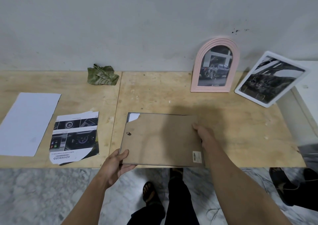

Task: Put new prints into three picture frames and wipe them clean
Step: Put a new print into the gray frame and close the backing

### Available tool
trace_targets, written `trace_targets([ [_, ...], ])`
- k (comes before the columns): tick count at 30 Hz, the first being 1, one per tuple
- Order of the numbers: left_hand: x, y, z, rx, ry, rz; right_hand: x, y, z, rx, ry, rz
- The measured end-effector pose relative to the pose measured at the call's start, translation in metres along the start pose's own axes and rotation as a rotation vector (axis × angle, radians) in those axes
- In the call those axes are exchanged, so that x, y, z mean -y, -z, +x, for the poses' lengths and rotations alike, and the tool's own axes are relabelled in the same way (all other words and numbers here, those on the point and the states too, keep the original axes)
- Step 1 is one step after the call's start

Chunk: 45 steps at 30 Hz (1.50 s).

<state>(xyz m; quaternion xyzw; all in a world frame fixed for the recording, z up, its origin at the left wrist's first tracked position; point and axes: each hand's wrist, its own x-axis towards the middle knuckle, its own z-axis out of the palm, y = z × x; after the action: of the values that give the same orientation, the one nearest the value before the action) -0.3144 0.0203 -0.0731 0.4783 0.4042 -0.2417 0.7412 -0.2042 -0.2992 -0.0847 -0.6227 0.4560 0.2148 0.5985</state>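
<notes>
Brown-backed third frame (161, 138) lies face-down at the table's (232, 121) near edge so you can reach its backing, your left hand (118, 163) gripping one corner, right hand (203, 135) holding the opposite side.

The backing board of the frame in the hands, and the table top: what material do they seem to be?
Backing board: likely brown fibreboard or stiff card, matte, with one corner torn away. Table top: apparently bare plywood, pale, with visible grain, a seam between panels and stains, no gloss.
</notes>
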Motion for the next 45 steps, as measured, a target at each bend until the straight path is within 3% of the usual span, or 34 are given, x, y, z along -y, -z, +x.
trace_targets([
  [4,0.004,0.001,-0.003,-0.012,-0.001,-0.053,0.001,-0.002,-0.005,-0.04,0.068,0.038],
  [9,-0.007,-0.008,-0.006,-0.029,-0.063,-0.216,0.014,0.006,-0.026,0.224,0.151,-0.064],
  [13,-0.037,-0.029,-0.008,-0.02,-0.085,-0.215,0.04,0.006,-0.054,-0.001,0.429,-0.312],
  [16,-0.072,-0.049,-0.005,-0.041,-0.162,0.096,0.075,0.002,-0.078,-0.129,0.636,-0.248],
  [19,-0.123,-0.076,-0.008,-0.263,-0.45,0.678,0.111,-0.006,-0.109,-0.201,0.82,-0.304],
  [22,-0.171,-0.132,-0.051,-0.232,-0.775,0.783,0.136,-0.025,-0.144,-0.362,0.963,-0.48],
  [25,-0.195,-0.19,-0.091,-0.141,-0.897,0.872,0.142,-0.053,-0.179,-0.522,1.078,-0.668],
  [28,-0.197,-0.219,-0.118,-0.265,-0.94,0.852,0.131,-0.079,-0.204,-0.536,1.185,-0.829],
  [33,-0.203,-0.196,-0.123,-0.515,-0.945,0.83,0.116,-0.105,-0.228,-0.457,1.28,-0.972],
  [39,-0.216,-0.122,-0.109,-0.595,-0.806,0.671,0.092,-0.14,-0.23,-0.36,1.607,-0.82],
  [41,-0.213,-0.09,-0.102,-0.59,-0.801,0.594,0.094,-0.133,-0.214,-0.319,1.52,-0.72],
  [45,-0.2,-0.03,-0.093,-0.577,-0.772,0.394,0.111,-0.1,-0.176,-0.468,1.034,-0.709],
])
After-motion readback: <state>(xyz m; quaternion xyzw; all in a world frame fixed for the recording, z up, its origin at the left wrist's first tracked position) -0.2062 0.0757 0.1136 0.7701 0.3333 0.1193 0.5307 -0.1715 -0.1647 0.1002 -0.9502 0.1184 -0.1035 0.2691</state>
